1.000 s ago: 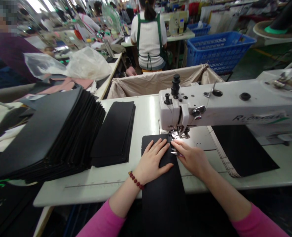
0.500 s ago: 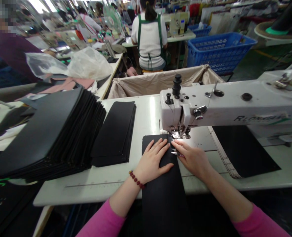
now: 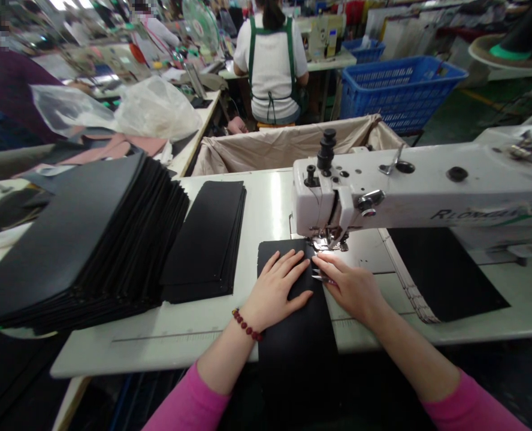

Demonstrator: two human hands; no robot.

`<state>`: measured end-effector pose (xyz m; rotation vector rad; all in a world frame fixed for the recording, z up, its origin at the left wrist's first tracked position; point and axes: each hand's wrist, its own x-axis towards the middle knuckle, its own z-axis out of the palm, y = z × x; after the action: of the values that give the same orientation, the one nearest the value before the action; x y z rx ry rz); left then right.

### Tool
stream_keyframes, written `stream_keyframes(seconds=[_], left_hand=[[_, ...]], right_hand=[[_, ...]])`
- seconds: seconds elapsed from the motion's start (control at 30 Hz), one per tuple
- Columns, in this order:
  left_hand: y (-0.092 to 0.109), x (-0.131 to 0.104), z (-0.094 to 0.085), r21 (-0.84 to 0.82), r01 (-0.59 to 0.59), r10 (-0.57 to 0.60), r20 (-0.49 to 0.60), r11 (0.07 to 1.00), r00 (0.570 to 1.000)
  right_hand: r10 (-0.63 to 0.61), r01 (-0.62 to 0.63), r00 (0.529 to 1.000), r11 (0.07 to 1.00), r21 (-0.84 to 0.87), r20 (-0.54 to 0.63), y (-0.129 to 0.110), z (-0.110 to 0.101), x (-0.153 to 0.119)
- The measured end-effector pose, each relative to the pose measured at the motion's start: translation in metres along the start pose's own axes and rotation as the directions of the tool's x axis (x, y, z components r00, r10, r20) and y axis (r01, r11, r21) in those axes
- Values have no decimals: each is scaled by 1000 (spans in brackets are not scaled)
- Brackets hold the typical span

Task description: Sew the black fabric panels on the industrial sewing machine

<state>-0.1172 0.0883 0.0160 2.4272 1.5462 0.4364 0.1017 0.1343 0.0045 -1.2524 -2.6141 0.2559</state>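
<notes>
My left hand [image 3: 277, 290] lies flat with fingers spread on a long black leather-like panel [image 3: 299, 353], whose near end hangs over the table edge. The panel's far end reaches the presser foot of a white sewing machine [image 3: 383, 191]. In my right hand [image 3: 353, 290] are thread snips [image 3: 320, 276], their blades poking out toward the panel while the handles are hidden by the palm. The right fingertips touch the panel's right edge, just in front of the presser foot [image 3: 326, 242].
Left of my hands stand a tall stack of black panels [image 3: 68, 221] and a smaller pile [image 3: 205, 239]. More panels with pale edges [image 3: 446, 275] lie under the machine arm. Behind the table are a beige cloth-lined bin [image 3: 257, 149], a blue basket [image 3: 396, 90] and a seated person [image 3: 272, 72].
Both hands keep nearly the same place on the panel, the snips still in the right one. The view has shifted slightly.
</notes>
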Motion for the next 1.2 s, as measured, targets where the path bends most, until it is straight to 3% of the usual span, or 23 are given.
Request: stream_keyframes(seconds=[1.2], left_hand=[[-3,-1,0,-8,5,-6,-38,1000,999]], right_hand=[[-3,3,1000,1000,20,12,3,2,-1]])
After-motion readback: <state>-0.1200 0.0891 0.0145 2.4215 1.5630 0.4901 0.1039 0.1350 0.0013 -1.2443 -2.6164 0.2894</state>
